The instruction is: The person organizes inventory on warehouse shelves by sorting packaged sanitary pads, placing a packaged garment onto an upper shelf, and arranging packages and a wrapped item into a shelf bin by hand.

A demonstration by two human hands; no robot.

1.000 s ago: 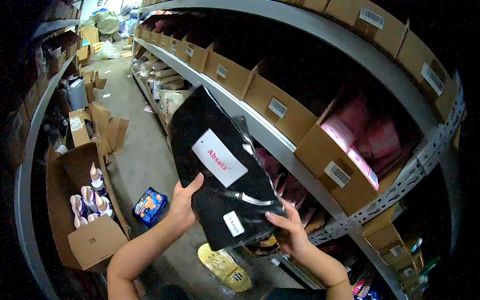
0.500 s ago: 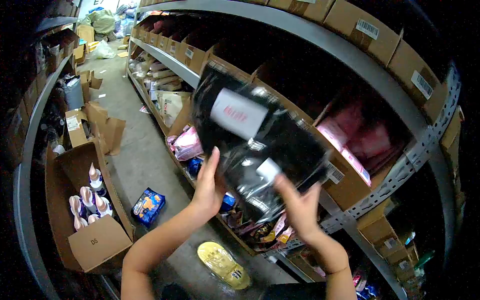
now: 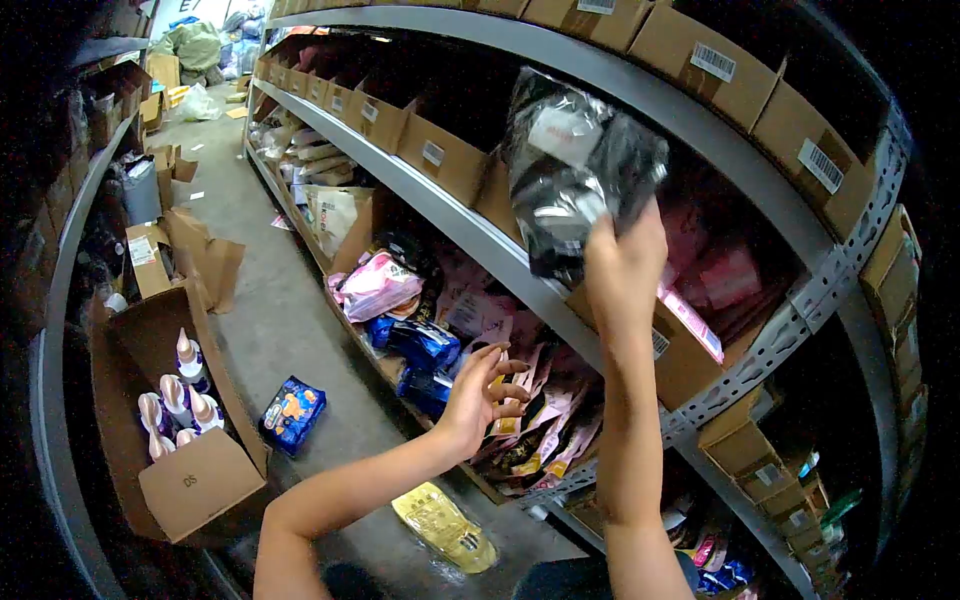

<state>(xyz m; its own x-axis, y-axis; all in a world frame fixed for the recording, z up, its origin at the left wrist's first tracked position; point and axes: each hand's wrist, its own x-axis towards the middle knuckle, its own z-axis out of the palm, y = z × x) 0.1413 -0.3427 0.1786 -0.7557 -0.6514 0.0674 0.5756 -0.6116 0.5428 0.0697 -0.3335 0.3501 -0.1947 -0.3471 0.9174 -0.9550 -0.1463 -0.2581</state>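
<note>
Black and glossy in clear plastic, the package [image 3: 575,175] is up in my right hand [image 3: 625,255], before the middle shelf's cardboard bins [image 3: 460,172]. I pinch it at its lower right edge, thumb in front, the other fingers mostly hidden. Its top edge comes near the upper beam [image 3: 690,120], and its bottom overlaps the grey metal lip [image 3: 450,212] from where I look; whether it touches either, I cannot tell. Between beam and bin fronts runs a dark gap with room to reach in.

My left hand [image 3: 478,400] holds nothing, fingers spread and curled a little, over the pink packets [image 3: 540,430] on the bottom shelf. Past it, bare floor [image 3: 255,340] stretches up the aisle, narrowed by a blue packet [image 3: 293,415] and the carton of bottles [image 3: 105,400].

The white tag [image 3: 567,135] on the package has reddish print, too blurred to read. A barcode sticker [image 3: 432,153] marks a bin front, its digits too small for me. Plainest is "DS" on the carton's flap [image 3: 200,495].
</note>
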